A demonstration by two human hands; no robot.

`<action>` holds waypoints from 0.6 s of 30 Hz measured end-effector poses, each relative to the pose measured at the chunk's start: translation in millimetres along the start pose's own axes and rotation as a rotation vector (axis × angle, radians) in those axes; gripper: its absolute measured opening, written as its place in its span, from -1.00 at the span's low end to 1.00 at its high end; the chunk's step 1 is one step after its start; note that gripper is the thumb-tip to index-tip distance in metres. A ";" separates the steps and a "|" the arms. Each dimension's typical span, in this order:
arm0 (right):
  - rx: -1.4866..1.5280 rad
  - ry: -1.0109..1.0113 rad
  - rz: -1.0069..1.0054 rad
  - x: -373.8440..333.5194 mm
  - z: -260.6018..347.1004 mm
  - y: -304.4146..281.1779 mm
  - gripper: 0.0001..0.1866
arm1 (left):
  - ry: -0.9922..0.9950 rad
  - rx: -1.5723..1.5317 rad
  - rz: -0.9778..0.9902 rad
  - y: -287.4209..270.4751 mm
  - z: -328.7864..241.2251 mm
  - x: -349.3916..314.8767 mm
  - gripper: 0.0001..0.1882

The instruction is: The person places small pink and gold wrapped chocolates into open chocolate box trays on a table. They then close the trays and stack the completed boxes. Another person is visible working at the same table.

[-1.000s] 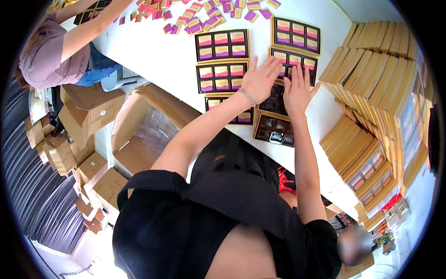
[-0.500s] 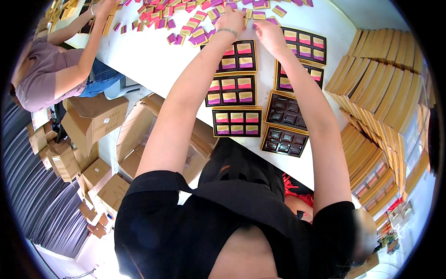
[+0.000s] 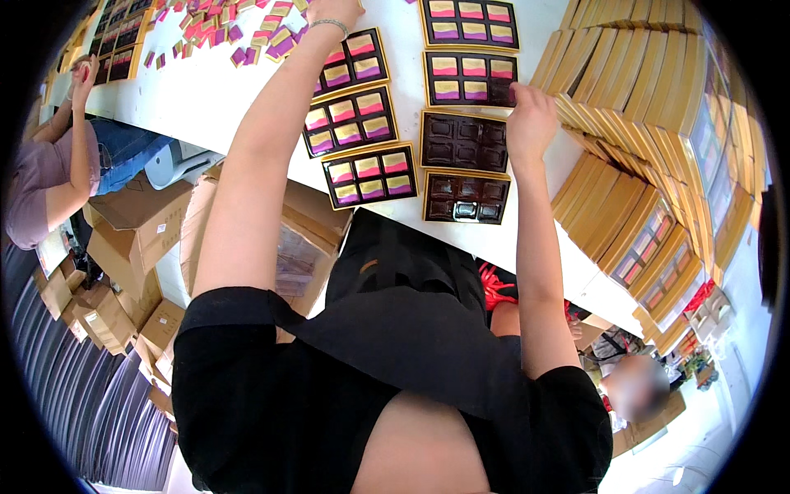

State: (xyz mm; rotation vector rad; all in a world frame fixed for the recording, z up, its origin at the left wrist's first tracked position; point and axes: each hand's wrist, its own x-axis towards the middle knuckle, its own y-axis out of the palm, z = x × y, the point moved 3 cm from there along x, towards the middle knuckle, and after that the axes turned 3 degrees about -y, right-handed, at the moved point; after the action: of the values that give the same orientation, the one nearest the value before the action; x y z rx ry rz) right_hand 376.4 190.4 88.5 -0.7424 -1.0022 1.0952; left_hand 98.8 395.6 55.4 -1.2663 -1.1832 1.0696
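Observation:
My right hand (image 3: 532, 120) is at the right edge of a dark brown, gold-edged tray (image 3: 499, 100). Its thumb and fingers are pinched together by the lower right compartment, the one there without a wrapped piece; whatever they hold is too small to make out. Pink-and-gold and purple-and-gold wrapped squares (image 3: 445, 64) fill the tray's other compartments. Nearer me lie two trays with bare compartments, a middle one (image 3: 463, 141) and a front one (image 3: 466, 198). At the top edge, my left hand (image 3: 336, 10) reaches beside the loose wrapped squares (image 3: 281, 41); its fingers are mostly cut off.
Filled trays (image 3: 370, 174) form a column on the left of the white table (image 3: 247, 82). Tall stacks of gold-edged boxes (image 3: 634, 90) stand at right. Cardboard boxes (image 3: 136, 222) sit beyond the table's left edge. Another person (image 3: 58, 173) works at far left.
The whole view has shifted, with the trays lower and further left. My right hand has moved from beside my left hand to the tray's right edge. My left hand stays near the loose squares.

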 end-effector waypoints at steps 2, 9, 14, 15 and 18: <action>-0.165 -0.204 0.048 -8.1 -2.3 -1.1 -0.79 | 0.061 0.010 0.058 2.8 -6.2 -2.8 -0.68; 0.130 -0.222 0.153 -17.7 -21.0 15.6 -0.60 | 0.111 -0.133 0.191 13.4 -20.6 -5.1 -0.72; -0.039 -0.245 0.214 -52.0 -29.4 29.4 -0.58 | -0.081 -0.336 0.329 -4.4 -18.0 -0.9 -0.68; -0.068 -0.232 0.231 -54.4 -32.7 29.0 -0.56 | -0.093 -0.423 0.363 -15.3 -24.9 -9.4 -0.66; -0.135 -0.212 0.286 -58.5 -29.7 25.2 -0.48 | -0.051 -0.973 0.506 -29.7 -60.9 -102.0 -0.77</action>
State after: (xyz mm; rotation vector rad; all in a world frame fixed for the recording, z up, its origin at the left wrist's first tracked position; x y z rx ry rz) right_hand 387.1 142.2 38.6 -0.9127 -1.1835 1.3849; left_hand 146.2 286.2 83.3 -2.3945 -1.5337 0.8706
